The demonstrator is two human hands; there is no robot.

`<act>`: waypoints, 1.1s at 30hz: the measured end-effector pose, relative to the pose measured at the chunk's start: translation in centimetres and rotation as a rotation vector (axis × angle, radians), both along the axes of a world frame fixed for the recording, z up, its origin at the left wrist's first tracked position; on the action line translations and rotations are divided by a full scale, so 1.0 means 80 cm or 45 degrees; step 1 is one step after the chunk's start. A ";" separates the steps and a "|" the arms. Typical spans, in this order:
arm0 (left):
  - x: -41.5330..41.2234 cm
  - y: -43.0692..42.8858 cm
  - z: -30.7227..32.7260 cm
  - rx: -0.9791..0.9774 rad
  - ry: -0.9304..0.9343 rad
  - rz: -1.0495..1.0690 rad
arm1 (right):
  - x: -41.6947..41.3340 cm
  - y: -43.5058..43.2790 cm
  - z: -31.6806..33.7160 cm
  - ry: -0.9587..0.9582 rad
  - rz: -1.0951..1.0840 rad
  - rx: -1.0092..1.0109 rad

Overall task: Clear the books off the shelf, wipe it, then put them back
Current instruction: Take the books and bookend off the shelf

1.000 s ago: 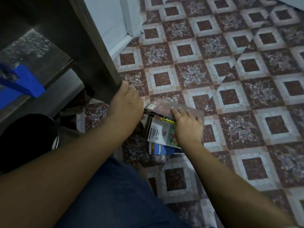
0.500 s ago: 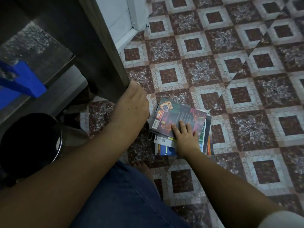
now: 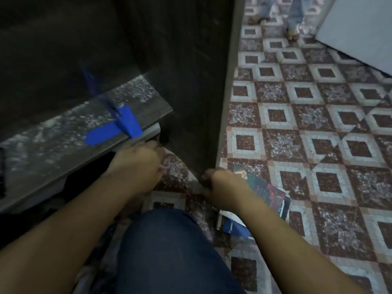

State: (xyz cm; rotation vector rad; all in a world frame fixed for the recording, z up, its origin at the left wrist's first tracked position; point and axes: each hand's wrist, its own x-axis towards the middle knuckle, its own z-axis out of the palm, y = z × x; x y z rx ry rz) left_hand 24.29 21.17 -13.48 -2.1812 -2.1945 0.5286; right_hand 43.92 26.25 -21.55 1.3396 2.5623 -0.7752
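A dusty dark shelf board runs across the left, inside a dark bookcase. My left hand is just below the board's front edge near its right end, fingers stretched toward the edge. A stack of books lies on the tiled floor right of the bookcase's side panel, a dark colourful cover on top. My right hand hovers over the stack's left part with fingers curled and nothing visible in them. It hides part of the stack.
A blue object lies on the shelf board near its front edge. My knee in blue jeans fills the lower middle. Another person's feet stand on the floor at the top. A white panel is top right.
My view has swung up toward the shelf. My right hand has lifted off the top book and curled. My left hand has moved from beside the stack up to the shelf's front edge.
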 end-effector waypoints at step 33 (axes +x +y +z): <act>-0.314 -0.338 0.159 1.001 0.155 0.956 | -0.508 -0.197 0.221 0.416 1.083 0.635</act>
